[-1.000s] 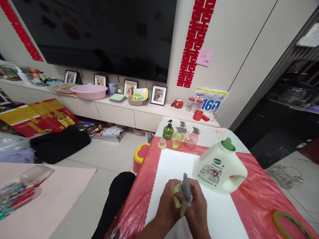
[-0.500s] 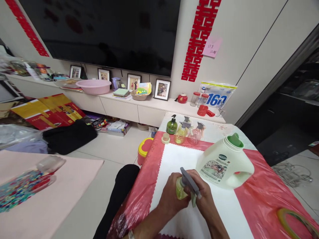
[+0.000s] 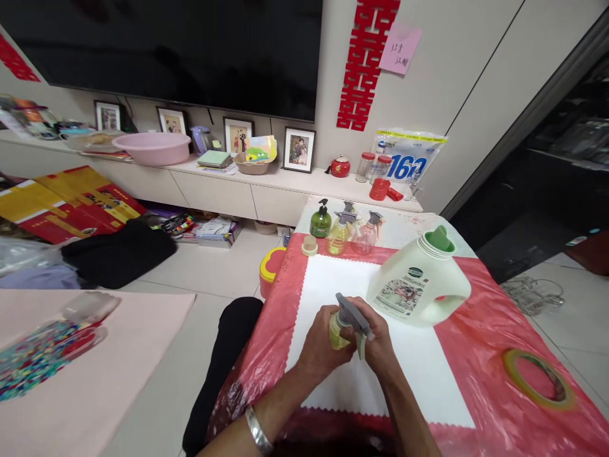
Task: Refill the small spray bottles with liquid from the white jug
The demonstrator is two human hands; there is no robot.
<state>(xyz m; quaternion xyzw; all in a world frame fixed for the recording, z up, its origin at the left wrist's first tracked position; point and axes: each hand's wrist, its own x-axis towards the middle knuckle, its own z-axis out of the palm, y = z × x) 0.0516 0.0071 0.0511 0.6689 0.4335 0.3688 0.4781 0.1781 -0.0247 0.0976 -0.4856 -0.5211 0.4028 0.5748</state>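
Over the white mat (image 3: 419, 374), my left hand (image 3: 318, 346) is wrapped around the yellowish body of a small spray bottle (image 3: 336, 334). My right hand (image 3: 378, 333) is closed on its grey trigger head (image 3: 353, 315), which sits at the bottle's neck; the right fingertips are partly hidden behind it. Just right of my hands stands a large pale green detergent jug (image 3: 419, 279), its green spout uncapped. Beyond the mat are a green pump bottle (image 3: 320, 223), a yellow spray bottle (image 3: 337, 240), a pink spray bottle (image 3: 365, 237) and a small cap (image 3: 309, 245).
A roll of tape (image 3: 540, 379) lies on the red tablecloth (image 3: 495, 317) at right. To the left, a pink-covered table (image 3: 128, 336) holds colourful beads. Behind, a low cabinet (image 3: 209, 184) carries a pink basin (image 3: 155, 148), framed photos and jars. A yellow-topped stool (image 3: 269, 270) stands beside my table.
The view has shifted, so the room's things sit higher and further left. Both hands keep their grip on the spray bottle, its trigger head still under my right hand.
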